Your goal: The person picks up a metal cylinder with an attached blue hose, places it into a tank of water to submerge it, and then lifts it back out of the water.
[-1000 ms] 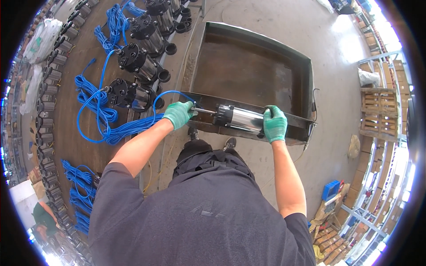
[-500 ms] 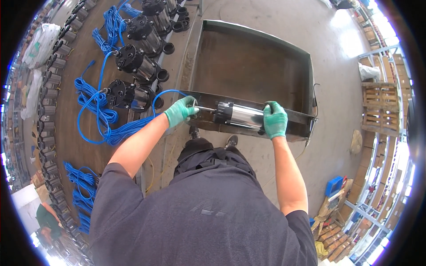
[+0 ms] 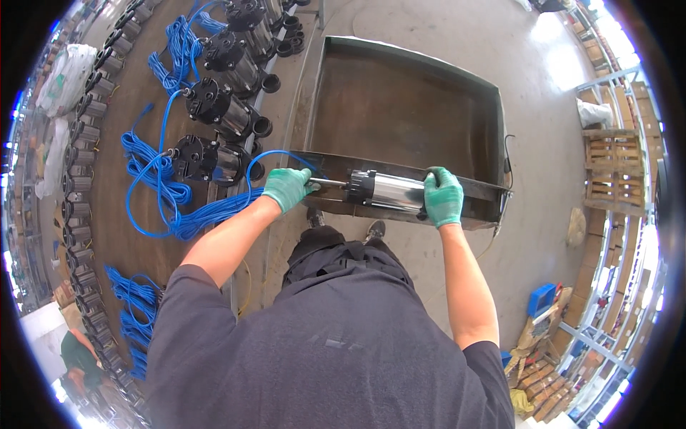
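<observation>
A shiny steel cylindrical pump with a black end cap lies across the near rim of a large dark metal tank. My right hand, in a green glove, grips the pump's right end. My left hand, also green-gloved, holds the thin rod and blue cable coming out of the pump's left end. The cable runs left to a blue coil on the bench.
Several black-capped pumps with coiled blue cables lie in a row on the bench at the left. Rows of small metal parts line the far left. Wooden pallets stand at the right, with a blue crate lower down.
Both hands and the pump stay at the tank's near rim; the left hand has shifted slightly closer to the pump's end.
</observation>
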{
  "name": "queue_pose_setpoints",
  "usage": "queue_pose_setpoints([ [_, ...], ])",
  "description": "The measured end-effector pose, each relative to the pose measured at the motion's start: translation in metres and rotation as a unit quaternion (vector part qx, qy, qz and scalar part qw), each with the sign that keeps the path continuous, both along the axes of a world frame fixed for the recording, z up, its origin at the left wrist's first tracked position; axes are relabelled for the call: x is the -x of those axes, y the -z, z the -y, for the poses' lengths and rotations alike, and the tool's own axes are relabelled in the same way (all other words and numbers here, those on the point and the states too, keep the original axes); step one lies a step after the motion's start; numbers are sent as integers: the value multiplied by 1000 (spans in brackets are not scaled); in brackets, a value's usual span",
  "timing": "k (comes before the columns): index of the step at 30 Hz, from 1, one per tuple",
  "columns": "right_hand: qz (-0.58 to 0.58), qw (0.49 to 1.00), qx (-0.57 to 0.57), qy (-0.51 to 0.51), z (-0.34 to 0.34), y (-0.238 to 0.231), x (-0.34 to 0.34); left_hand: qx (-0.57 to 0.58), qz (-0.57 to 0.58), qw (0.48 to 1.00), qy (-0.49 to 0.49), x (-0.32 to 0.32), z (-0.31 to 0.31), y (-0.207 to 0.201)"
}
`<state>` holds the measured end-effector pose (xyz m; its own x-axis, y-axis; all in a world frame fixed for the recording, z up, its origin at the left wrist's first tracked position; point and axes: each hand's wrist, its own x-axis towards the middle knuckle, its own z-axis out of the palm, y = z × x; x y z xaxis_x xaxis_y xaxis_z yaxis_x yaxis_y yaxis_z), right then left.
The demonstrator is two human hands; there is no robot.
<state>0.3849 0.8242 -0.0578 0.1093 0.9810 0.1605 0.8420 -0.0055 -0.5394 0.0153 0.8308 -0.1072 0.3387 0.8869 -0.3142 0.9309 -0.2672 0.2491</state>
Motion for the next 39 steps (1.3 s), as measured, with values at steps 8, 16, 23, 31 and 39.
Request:
queue_pose_setpoints([
  [8,10,1000,6,-6,0,-6,1,515,286,728,-351,14,-20,-3],
  [16,12,1000,-12,-16,-2,0,1,85,390,910,-114,9,4,51],
  [23,11,1000,-2,-25,-4,-3,1,95,70,993,10,1,-16,4],
  [31,22,999,-22,-15,-1,1,-7,-157,53,986,10,-5,7,29],
  [39,-269,959,-38,82,11,7,-44,-40,90,982,-158,-4,17,6],
])
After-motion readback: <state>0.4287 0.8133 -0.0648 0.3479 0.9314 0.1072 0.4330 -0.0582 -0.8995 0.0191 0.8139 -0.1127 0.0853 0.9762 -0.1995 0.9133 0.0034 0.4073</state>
